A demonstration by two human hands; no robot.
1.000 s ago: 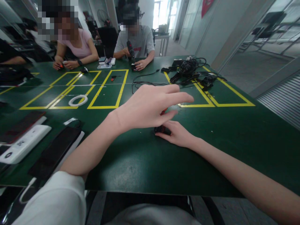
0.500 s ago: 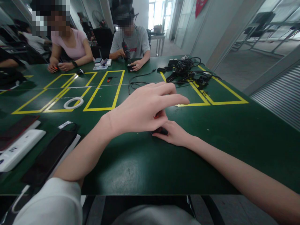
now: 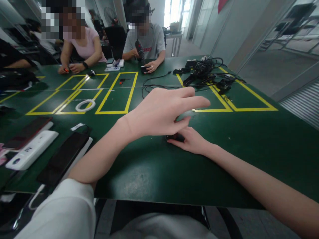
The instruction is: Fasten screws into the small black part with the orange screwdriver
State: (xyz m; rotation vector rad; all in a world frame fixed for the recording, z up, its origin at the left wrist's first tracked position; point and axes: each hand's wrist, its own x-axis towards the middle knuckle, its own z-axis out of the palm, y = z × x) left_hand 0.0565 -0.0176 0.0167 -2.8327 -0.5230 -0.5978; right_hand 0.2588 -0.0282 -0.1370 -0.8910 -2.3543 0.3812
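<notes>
My left hand (image 3: 159,111) is raised over the table, back upward, with the index finger reaching out and the other fingers curled. A pale, translucent thing (image 3: 186,115) shows between its fingers; its kind is unclear. Below, my right hand (image 3: 193,141) rests on the green table (image 3: 139,179). Its thumb and fingers close around a small black object (image 3: 177,136), partly covered by both hands. The left fingers hang just above that object, and I cannot tell whether they touch it.
White power strips (image 3: 33,149) and a black power bank (image 3: 63,157) lie at the left. A white ring (image 3: 85,105) sits among yellow tape outlines. Tangled black cables (image 3: 204,71) are piled at the back right. Across the table, a person in grey (image 3: 157,39) holds a power drill (image 3: 139,49).
The camera has turned slightly, so the scene sits further right. A red spot between my left fingers is out of sight, and a pale patch shows there. Both hands keep nearly the same pose.
</notes>
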